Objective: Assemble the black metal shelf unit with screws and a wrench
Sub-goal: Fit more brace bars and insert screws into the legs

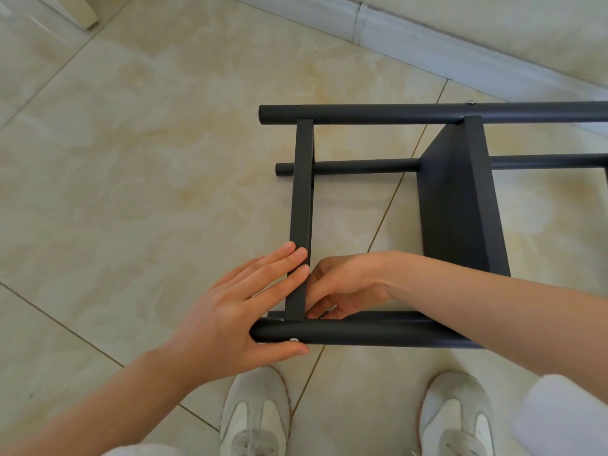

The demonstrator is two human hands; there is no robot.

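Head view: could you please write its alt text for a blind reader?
A person's left hand rests flat on a black metal shelf panel where it meets a black round metal tube; the right hand curls inside that joint.

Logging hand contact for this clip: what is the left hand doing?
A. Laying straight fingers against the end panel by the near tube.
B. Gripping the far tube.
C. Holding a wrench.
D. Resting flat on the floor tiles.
A: the left hand lays straight fingers along the end panel, its thumb at the near tube.
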